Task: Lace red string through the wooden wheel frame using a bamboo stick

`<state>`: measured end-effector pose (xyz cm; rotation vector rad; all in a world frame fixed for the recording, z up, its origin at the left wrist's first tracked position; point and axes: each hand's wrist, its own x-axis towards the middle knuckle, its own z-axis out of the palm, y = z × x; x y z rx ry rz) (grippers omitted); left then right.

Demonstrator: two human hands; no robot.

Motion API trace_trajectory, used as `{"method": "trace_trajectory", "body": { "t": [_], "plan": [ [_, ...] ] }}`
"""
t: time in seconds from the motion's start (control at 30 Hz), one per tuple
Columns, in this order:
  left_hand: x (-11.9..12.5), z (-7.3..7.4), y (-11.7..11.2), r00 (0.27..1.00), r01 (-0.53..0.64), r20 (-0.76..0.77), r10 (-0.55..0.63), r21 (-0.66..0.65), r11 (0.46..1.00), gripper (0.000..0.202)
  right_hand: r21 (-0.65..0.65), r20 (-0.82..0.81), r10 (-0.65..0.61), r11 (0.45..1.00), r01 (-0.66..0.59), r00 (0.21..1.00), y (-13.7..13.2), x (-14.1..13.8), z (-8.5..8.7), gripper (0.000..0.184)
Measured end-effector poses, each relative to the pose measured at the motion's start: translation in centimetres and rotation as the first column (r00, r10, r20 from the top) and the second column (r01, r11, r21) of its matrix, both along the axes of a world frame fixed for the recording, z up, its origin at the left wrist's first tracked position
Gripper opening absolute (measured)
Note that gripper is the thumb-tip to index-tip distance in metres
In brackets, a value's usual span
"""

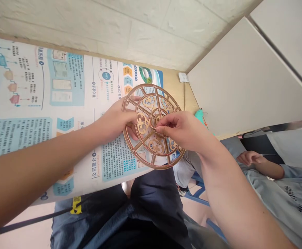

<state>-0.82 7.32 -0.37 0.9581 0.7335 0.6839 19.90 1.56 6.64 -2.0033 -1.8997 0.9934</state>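
A round, copper-coloured openwork disc (151,160) with spokes and curled ornaments is held up in front of me, over a printed poster. My left hand (119,119) grips the disc at its left rim, fingers wrapped behind it and thumb on the front. My right hand (180,129) is closed in a pinch on a small ornament near the disc's centre (158,128). The right part of the disc is hidden behind my right hand.
A large poster (36,103) with blue text panels lies on the table. A white partition (244,83) stands at the right. A teal object (199,116) sits by the partition. Another person's hand (248,158) and grey sleeve show at the far right. My dark-trousered lap (145,207) is below.
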Motion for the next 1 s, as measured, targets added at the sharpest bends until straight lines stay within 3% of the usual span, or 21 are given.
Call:
{"method": "trace_trajectory", "body": {
  "t": [0.2, 0.57, 0.83, 1.0],
  "plan": [
    [0.0, 0.1, -0.1, 1.0, 0.003, -0.005, -0.003, 0.005, 1.0, 0.096, 0.046, 0.001, 0.011, 0.999, -0.011, 1.0, -0.4, 0.1, 0.0, 0.015],
    [0.0, 0.0, -0.1, 1.0, 0.001, -0.013, -0.001, 0.032, 0.999, 0.094, -0.015, -0.287, 0.031, 0.999, -0.037, 0.958, -0.3, 2.6, -0.6, 0.017],
    [0.0, 0.0, 0.0, 1.0, 0.002, -0.009, -0.002, 0.012, 1.0, 0.091, 0.12, -0.359, -0.001, 0.992, 0.047, 0.933, -0.5, 2.4, -1.4, 0.017],
    [0.0, -0.2, 0.1, 1.0, 0.012, -0.006, -0.012, 0.005, 1.0, 0.091, 0.242, -0.42, -0.095, 0.947, 0.212, 0.902, -1.6, 2.1, -0.6, 0.017]
  ]
}}
